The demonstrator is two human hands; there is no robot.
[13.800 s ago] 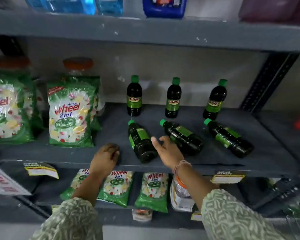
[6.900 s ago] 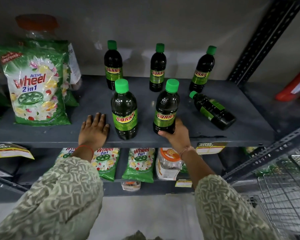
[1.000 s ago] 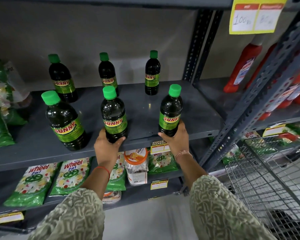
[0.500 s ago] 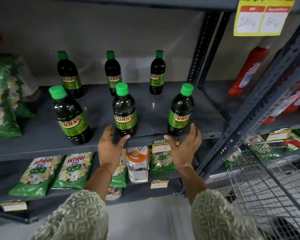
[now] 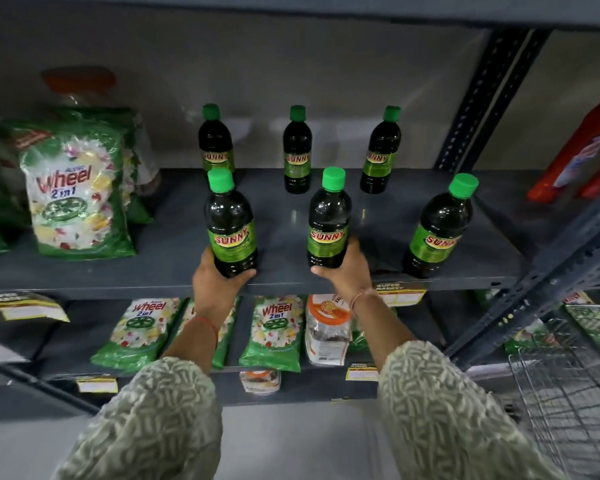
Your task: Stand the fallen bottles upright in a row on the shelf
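Observation:
Dark green-capped Sunny bottles stand upright on the grey shelf (image 5: 378,220) in two rows of three. In the front row, my left hand (image 5: 219,284) grips the base of the left bottle (image 5: 230,223). My right hand (image 5: 343,271) holds the base of the middle bottle (image 5: 328,220). The right front bottle (image 5: 439,226) stands free near the shelf's front edge. Behind them the back-row bottles (image 5: 297,150) stand against the wall.
Green Wheel detergent packs (image 5: 73,188) stand at the shelf's left, with more packs (image 5: 272,332) and a jar (image 5: 326,327) on the shelf below. A dark slotted upright (image 5: 478,98) borders the right side. Red bottles (image 5: 582,150) fill the neighbouring shelf. A wire basket (image 5: 568,375) sits low right.
Both hands were open below the front edge half a second ago. Now the left hand holds the left front bottle and the right hand holds the middle one. The view has shifted left.

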